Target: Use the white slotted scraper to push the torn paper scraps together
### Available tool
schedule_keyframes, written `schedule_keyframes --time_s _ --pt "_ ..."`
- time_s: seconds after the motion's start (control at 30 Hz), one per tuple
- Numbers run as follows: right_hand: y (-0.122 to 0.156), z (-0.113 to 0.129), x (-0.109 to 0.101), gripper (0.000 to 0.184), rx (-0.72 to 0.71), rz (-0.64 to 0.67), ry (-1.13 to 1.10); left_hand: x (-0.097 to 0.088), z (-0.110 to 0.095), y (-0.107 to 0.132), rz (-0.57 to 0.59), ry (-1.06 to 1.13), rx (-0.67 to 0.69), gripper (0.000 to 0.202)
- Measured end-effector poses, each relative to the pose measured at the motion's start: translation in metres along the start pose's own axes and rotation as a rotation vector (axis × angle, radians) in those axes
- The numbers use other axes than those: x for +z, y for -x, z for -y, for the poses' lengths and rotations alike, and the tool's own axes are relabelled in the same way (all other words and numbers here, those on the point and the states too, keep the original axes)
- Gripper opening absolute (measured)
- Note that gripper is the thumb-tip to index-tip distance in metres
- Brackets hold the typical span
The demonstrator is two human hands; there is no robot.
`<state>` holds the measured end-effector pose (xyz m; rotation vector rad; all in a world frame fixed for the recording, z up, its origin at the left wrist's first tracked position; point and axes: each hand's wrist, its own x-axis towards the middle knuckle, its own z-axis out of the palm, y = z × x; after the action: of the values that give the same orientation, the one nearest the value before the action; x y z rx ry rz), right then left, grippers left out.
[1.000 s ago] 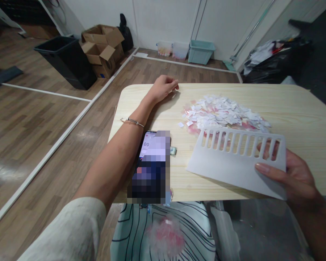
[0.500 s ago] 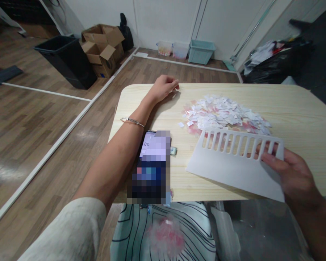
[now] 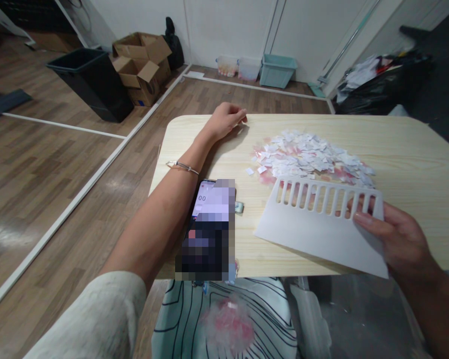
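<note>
My right hand [image 3: 404,234] grips a flat white slotted board [image 3: 314,219] by its right end, thumb on the near face and fingertips showing through the slots. A row of upright slots runs along the board's far edge, which lies against the near side of a pile of small white paper pieces [image 3: 310,152]. Pinkish clear packets [image 3: 260,149] show under and around the pile. Near the table's far left edge rests my left hand [image 3: 226,121], its fingers curled in and nothing visible in them. A bracelet [image 3: 182,166] circles that wrist.
On the wooden table [image 3: 407,159] lies a phone [image 3: 209,199], partly blurred, beside my left forearm. A reddish clear plastic bundle [image 3: 230,324] sits on the striped cloth over my lap. A clear bin [image 3: 359,314] stands below the table's near edge. Beyond are a black bin [image 3: 93,85] and cardboard boxes [image 3: 142,65].
The slotted board and my right hand have shifted slightly to the left. My left hand stays where it was.
</note>
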<state>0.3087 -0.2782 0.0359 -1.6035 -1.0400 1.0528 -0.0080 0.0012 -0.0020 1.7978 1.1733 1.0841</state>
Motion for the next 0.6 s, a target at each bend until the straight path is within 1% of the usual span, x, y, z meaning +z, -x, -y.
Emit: schedule_keyframes --time_s 0.07,0.2,0.37,0.47,0.6 --pt "0.002 0.003 0.003 0.024 -0.003 0.005 0.0 0.0 0.001 0.0 -0.002 0.006 0.007 0.024" --pt "0.011 0.01 0.013 0.016 -0.002 -0.052 0.0 0.001 0.001 0.0 -0.003 0.015 0.008 0.027" --pt "0.014 0.015 0.017 0.009 0.005 -0.034 0.022 0.0 -0.001 0.0 -0.005 -0.003 0.018 0.027" --pt "0.012 0.013 0.014 0.009 0.003 -0.021 0.012 0.0 -0.001 0.0 0.001 -0.023 0.012 0.027" --pt "0.007 0.006 0.007 0.018 0.017 0.01 0.008 0.0 0.0 0.0 0.008 -0.027 0.023 0.029"
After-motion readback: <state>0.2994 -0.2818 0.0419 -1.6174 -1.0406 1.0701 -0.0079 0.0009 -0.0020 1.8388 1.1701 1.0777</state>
